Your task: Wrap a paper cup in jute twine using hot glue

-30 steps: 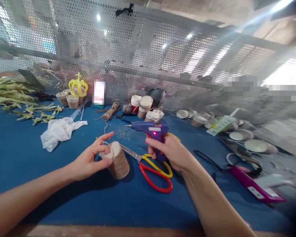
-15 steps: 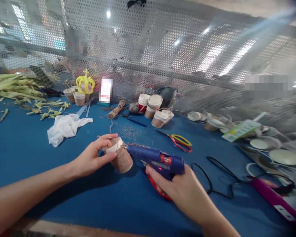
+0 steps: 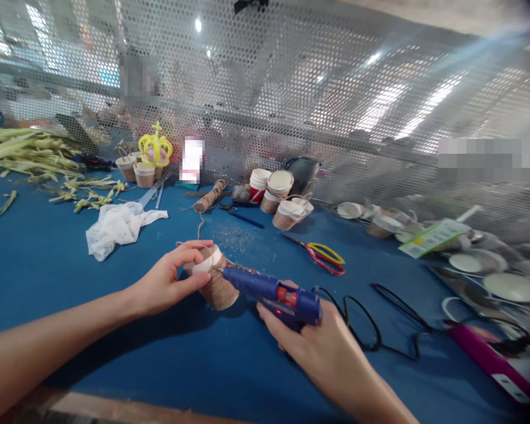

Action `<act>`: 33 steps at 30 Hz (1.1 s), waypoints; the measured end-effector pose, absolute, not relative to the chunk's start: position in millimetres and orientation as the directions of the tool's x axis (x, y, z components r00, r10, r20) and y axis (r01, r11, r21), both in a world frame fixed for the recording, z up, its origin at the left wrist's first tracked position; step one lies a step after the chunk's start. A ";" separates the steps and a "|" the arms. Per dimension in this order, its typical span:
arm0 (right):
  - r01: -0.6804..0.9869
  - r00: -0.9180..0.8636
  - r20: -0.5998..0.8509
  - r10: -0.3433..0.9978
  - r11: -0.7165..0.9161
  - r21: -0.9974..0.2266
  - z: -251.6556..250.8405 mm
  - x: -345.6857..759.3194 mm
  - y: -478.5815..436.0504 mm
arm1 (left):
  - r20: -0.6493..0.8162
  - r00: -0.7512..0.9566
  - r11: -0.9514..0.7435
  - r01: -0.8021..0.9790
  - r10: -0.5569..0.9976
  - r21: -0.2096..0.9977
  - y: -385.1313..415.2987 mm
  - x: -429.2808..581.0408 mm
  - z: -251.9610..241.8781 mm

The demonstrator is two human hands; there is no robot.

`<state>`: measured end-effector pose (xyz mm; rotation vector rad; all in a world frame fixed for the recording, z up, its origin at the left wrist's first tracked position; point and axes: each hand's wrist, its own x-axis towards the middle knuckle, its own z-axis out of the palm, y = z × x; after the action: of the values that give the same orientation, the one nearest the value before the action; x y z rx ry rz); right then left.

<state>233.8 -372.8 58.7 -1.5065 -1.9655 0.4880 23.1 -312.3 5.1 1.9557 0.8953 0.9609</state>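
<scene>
A paper cup wrapped in brown twine (image 3: 223, 290) lies tilted above the blue table, its white rim toward the upper left. My left hand (image 3: 172, 277) is closed round the rim, with fingers on top and thumb below. My right hand (image 3: 307, 338) grips a blue glue gun (image 3: 269, 291) with a small red light lit. The gun's nozzle points left and meets the twine near the cup's rim. A loose strand of twine (image 3: 201, 227) runs from the cup back to a twine spool (image 3: 209, 197).
Scissors with yellow and red handles (image 3: 324, 258) lie right of centre. White cloth (image 3: 119, 228) and green husks (image 3: 30, 153) are at left. Twine-wrapped cups (image 3: 285, 213) stand at the back. A black cord (image 3: 375, 330) and purple power strip (image 3: 490, 356) lie at right.
The glue gun and my right hand have shifted slightly left and down, with the nozzle lower against the cup. The red thing beneath the gun no longer shows. My left hand keeps its hold.
</scene>
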 end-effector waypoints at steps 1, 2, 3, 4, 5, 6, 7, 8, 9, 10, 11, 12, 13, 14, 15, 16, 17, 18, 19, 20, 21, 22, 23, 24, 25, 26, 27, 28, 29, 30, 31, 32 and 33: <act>0.736 -0.161 0.255 0.953 0.288 -0.612 56.0 234.6 -372.5 | 0.309 0.467 -0.460 0.251 0.828 0.852 -312.5 23.1 5.3; 0.738 -0.156 0.265 0.951 0.291 -0.609 53.1 235.4 -372.3 | 0.309 0.467 -0.459 0.251 0.829 0.852 -312.5 23.1 5.5; 0.738 -0.155 0.270 0.950 0.293 -0.608 50.3 236.2 -372.2 | 0.310 0.468 -0.461 0.252 0.828 0.851 -312.4 23.2 5.7; 0.735 -0.160 0.270 0.949 0.297 -0.609 47.9 236.8 -372.2 | 0.312 0.471 -0.465 0.253 0.825 0.848 -312.2 23.3 5.8; 0.732 -0.167 0.268 0.949 0.302 -0.611 46.3 237.2 -372.2 | 0.315 0.476 -0.472 0.254 0.821 0.844 -312.0 23.4 6.0; 0.729 -0.171 0.269 0.948 0.306 -0.613 45.4 237.5 -372.4 | 0.319 0.480 -0.478 0.256 0.817 0.840 -311.8 23.4 6.2; 0.727 -0.173 0.270 0.947 0.308 -0.614 45.1 237.7 -372.5 | 0.321 0.483 -0.484 0.260 0.815 0.836 -311.7 23.4 6.4; 0.727 -0.170 0.273 0.947 0.307 -0.614 45.3 237.8 -372.6 | 0.323 0.484 -0.487 0.265 0.814 0.832 -311.8 23.4 6.7; 0.729 -0.167 0.273 0.948 0.305 -0.613 45.8 237.8 -372.7 | 0.323 0.483 -0.489 0.270 0.814 0.830 -312.0 23.2 7.0; 0.731 -0.164 0.269 0.949 0.300 -0.612 46.2 237.9 -372.8 | 0.321 0.482 -0.489 0.276 0.815 0.827 -312.3 23.0 7.4; 0.734 -0.164 0.262 0.951 0.295 -0.612 46.5 237.9 -372.9 | 0.318 0.483 -0.489 0.283 0.816 0.825 -312.7 22.8 7.9; 0.735 -0.169 0.254 0.953 0.293 -0.612 46.5 238.1 -373.1 | 0.317 0.484 -0.491 0.288 0.815 0.822 -313.1 22.6 8.4; 0.734 -0.176 0.245 0.953 0.293 -0.612 46.2 238.3 -373.3 | 0.318 0.489 -0.495 0.291 0.812 0.819 -313.3 22.5 8.9; 0.732 -0.188 0.235 0.954 0.296 -0.614 45.7 238.5 -373.5 | 0.319 0.497 -0.501 0.291 0.807 0.815 -313.4 22.3 9.3; 0.728 -0.200 0.227 0.953 0.299 -0.617 45.2 238.7 -373.6 | 0.321 0.504 -0.507 0.290 0.802 0.811 -313.4 22.3 9.7; 0.727 -0.203 0.226 0.953 0.301 -0.617 44.8 238.9 -373.6 | 0.323 0.509 -0.512 0.290 0.798 0.809 -313.3 22.3 10.1; 0.730 -0.199 0.229 0.953 0.300 -0.614 44.6 239.0 -373.5 | 0.324 0.511 -0.514 0.291 0.797 0.807 -313.2 22.3 10.3; 0.736 -0.188 0.236 0.953 0.296 -0.609 44.7 239.0 -373.1 | 0.322 0.511 -0.514 0.294 0.797 0.806 -313.0 22.3 10.5; 0.744 -0.174 0.246 0.953 0.291 -0.602 45.0 238.9 -372.7 | 0.319 0.509 -0.512 0.299 0.799 0.805 -313.0 22.4 10.6; 0.752 -0.159 0.258 0.953 0.286 -0.594 45.6 238.7 -372.2 | 0.318 0.505 -0.510 0.303 0.802 0.805 -313.0 22.4 10.7; 0.759 -0.148 0.267 0.952 0.283 -0.587 46.2 238.4 -371.9 | 0.317 0.504 -0.509 0.306 0.803 0.805 -313.0 22.4 10.7; 0.763 -0.144 0.273 0.951 0.282 -0.582 46.9 238.0 -371.7 | 0.317 0.505 -0.510 0.305 0.802 0.804 -313.0 22.4 10.7; 0.763 -0.144 0.273 0.951 0.283 -0.581 47.6 237.5 -371.8 | 0.320 0.509 -0.513 0.302 0.799 0.803 -312.9 22.3 10.7; 0.761 -0.144 0.272 0.951 0.282 -0.584 48.4 237.0 -372.0 | 0.323 0.514 -0.519 0.299 0.795 0.801 -312.8 22.2 10.6; 0.759 -0.145 0.268 0.952 0.281 -0.587 49.4 236.5 -372.4 | 0.326 0.521 -0.526 0.297 0.789 0.797 -312.7 22.1 10.5; 0.756 -0.146 0.263 0.954 0.279 -0.592 50.8 236.2 -372.8 | 0.332 0.525 -0.534 0.297 0.784 0.792 -312.4 22.0 10.3; 0.754 -0.146 0.256 0.956 0.275 -0.596 52.6 235.9 -373.1 | 0.339 0.527 -0.543 0.298 0.779 0.785 -312.0 21.8 10.2; 0.753 -0.145 0.249 0.958 0.270 -0.600 54.6 235.8 -373.2 | 0.345 0.528 -0.550 0.300 0.776 0.779 -311.6 21.7 10.0; 0.751 -0.146 0.241 0.959 0.266 -0.605 56.8 235.8 -373.2 | 0.349 0.530 -0.557 0.302 0.773 0.774 -311.2 21.5 10.0; 0.748 -0.149 0.231 0.961 0.262 -0.610 58.9 235.9 -373.0 | 0.351 0.532 -0.561 0.305 0.771 0.770 -310.8 21.4 10.1; 0.744 -0.150 0.222 0.963 0.258 -0.616 60.6 236.1 -372.7 | 0.351 0.536 -0.565 0.307 0.768 0.766 -310.5 21.2 10.3; 0.740 -0.147 0.217 0.965 0.253 -0.623 61.7 236.2 -372.4 | 0.350 0.541 -0.567 0.310 0.765 0.763 -310.3 21.1 10.6; 0.736 -0.145 0.212 0.967 0.248 -0.630 62.0 236.3 -372.2 | 0.347 0.546 -0.570 0.313 0.763 0.760 -310.2 21.0 11.0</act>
<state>236.3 -372.2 62.0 -1.5459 -1.9430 0.5131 21.0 -310.2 11.0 2.1385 0.8628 0.9025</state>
